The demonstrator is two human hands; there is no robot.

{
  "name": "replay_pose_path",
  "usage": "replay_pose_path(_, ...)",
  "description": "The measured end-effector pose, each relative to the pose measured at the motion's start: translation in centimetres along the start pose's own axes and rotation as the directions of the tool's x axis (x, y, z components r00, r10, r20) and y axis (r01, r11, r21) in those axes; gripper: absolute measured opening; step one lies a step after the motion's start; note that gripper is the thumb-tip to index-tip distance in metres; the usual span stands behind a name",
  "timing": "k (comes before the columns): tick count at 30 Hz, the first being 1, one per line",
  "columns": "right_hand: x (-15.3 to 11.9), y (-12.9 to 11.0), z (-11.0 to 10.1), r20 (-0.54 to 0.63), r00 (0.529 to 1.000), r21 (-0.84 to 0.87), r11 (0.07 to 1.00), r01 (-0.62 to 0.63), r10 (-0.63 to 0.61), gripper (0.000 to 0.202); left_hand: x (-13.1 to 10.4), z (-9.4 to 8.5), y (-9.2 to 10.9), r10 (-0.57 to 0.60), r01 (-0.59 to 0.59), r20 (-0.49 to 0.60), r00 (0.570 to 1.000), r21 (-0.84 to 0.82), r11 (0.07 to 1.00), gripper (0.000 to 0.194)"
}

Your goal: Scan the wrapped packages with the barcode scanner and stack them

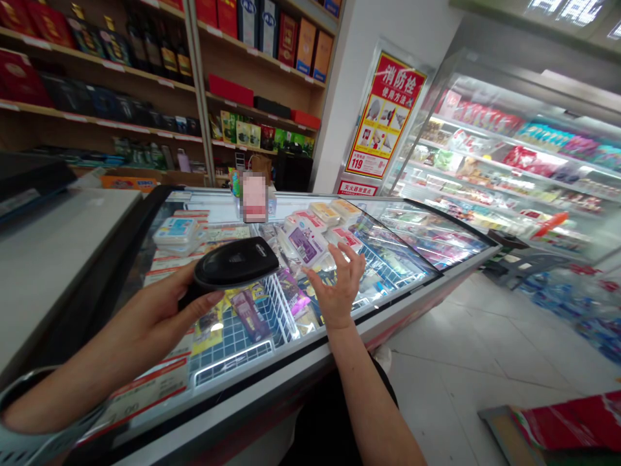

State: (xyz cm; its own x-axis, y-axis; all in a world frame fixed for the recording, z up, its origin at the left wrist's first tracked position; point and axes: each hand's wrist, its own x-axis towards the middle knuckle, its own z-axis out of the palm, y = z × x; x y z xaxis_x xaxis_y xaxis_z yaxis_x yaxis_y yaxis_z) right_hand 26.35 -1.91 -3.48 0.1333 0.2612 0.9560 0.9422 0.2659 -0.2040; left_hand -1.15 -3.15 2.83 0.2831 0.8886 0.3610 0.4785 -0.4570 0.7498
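Observation:
My left hand (pixel 167 307) is wrapped around a black handheld barcode scanner (pixel 235 262), held level above the glass-topped chest freezer (pixel 436 291). Its grip is partly hidden by my fingers. Open and empty, my right hand (pixel 337 288) hovers over the glass with fingers curved apart. Just beyond its fingertips sits a white plastic pack with a purple label (pixel 306 243), tilted among others. A red-labelled pack (pixel 347 238) lies close to the fingers, and yellow-labelled packs (pixel 326 212) are behind. Whether my fingertips touch any pack I cannot tell.
Blue-labelled packs (pixel 177 232) are stacked at the freezer's left. A blurred pink item (pixel 255 197) stands at its far edge. A grey counter (pixel 53 259) runs along the left. Bottle shelves (pixel 111 65) rise behind; a lit display fridge (pixel 524 155) is at right.

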Motion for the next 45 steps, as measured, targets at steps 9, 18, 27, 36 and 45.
replay_pose_path(9,-0.1,0.0,0.0,-0.008,1.000,0.002,1.000,0.016,-0.016,0.050,0.0,0.0,0.3,-0.016,0.016,0.007,1.000,0.035,0.999,0.069)
replay_pose_path(18,-0.1,-0.1,0.0,-0.001,1.000,-0.003,1.000,0.016,-0.016,0.047,0.2,0.0,0.1,0.020,-0.020,-0.002,1.000,0.037,0.999,0.064)
replay_pose_path(27,0.0,-0.2,-0.1,-0.022,0.998,-0.020,0.998,0.061,-0.062,0.041,0.0,0.1,-0.1,0.018,-0.018,0.010,1.000,0.034,0.999,0.064)
replay_pose_path(36,-0.1,-0.5,-0.1,-0.009,0.997,-0.030,0.997,0.074,-0.074,0.039,0.0,0.2,0.6,0.005,-0.006,0.032,0.999,0.045,0.999,0.064)
replay_pose_path(45,1.8,0.8,0.4,-0.016,0.987,0.030,0.987,-0.160,0.160,0.056,0.6,-0.4,-1.8,-0.067,0.082,-0.110,0.992,0.143,0.986,0.061)
